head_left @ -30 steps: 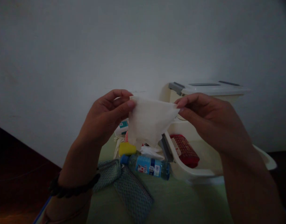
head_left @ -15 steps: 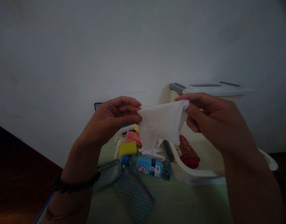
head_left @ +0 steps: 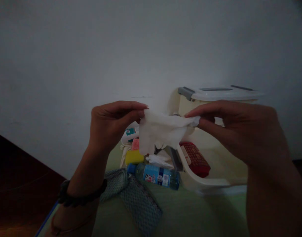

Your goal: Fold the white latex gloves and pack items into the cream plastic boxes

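Observation:
A thin white cloth (head_left: 161, 128) is stretched between my two hands above the table, its lower edge hanging unevenly. My left hand (head_left: 113, 121) pinches one upper corner between thumb and fingers. At the other end, my right hand (head_left: 230, 128) grips a bunched corner in the same way. Beneath the cloth lie a blue-capped bottle (head_left: 157, 176) on its side, a yellow sponge (head_left: 134, 157) and a crumpled white item (head_left: 161, 160). The cloth partly hides a pink cloth (head_left: 135, 144).
A cream storage box (head_left: 210, 182) stands at right with a red woven-patterned item (head_left: 195, 159) inside. Its white lid (head_left: 222, 94) with grey clips is behind, near the wall. A blue-grey mesh cloth (head_left: 141, 204) lies in front, and a white-and-teal package (head_left: 130, 133) at the back.
The white cloth has swung and its right end is now bunched in my right fingers. My left hand has shifted slightly left, uncovering more of the white-and-teal package.

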{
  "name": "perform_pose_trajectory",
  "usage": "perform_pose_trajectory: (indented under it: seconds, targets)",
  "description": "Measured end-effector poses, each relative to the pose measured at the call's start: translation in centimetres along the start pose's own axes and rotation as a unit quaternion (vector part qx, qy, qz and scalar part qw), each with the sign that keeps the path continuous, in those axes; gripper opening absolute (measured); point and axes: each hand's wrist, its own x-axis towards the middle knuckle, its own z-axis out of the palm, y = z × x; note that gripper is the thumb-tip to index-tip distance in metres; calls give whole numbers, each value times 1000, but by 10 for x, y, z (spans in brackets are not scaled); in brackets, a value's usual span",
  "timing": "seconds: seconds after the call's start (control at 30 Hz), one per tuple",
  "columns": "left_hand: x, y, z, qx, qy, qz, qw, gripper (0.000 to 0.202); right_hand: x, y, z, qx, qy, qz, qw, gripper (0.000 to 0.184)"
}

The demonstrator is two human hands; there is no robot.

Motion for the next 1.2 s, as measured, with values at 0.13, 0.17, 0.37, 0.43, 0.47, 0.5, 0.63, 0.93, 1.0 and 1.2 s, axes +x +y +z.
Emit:
perform_pose_trajectory:
  seconds: [0.13, 0.17, 0.37, 0.43, 0.47, 0.5, 0.63, 0.93, 1.0, 1.2]
  targets:
    - [0, 3, 2, -21, 33, 67, 997, 20, 0, -3, 1, 0, 66, -13, 998, 11]
    - [1, 3, 2, -21, 33, 77, 996, 19, 0, -5, 1, -7, 86, 1, 996, 10]
    - [1, 5, -1, 23, -31, 8, 999, 11, 1, -8, 5, 79, 66, 86, 991, 9]
    - [2, 7, -1, 62, -47, -37, 996, 7, 1, -6, 6, 113, 36, 109, 987, 11]
    - [2, 8, -1, 70, -50, -52, 995, 7, 1, -4, 7, 123, 24, 117, 985, 12]
    - [2, 8, -1, 71, -50, -62, 994, 7, 1, -4, 7, 131, 18, 122, 984, 13]
    - [4, 8, -1, 54, -66, -71, 994, 7, 3, -2, 6, 163, -13, 124, 979, 18]
    - [6, 5, 2, -67, -94, -102, 988, 11, 4, -8, 16, 245, -2, 129, 961, 12]
    - [6, 6, 2, -119, -103, -137, 978, 10, 3, -8, 20, 252, 14, 130, 959, 15]
    - [10, 9, 0, -178, -102, -195, 959, 22, 1, -5, 24, 235, 45, 100, 966, 25]
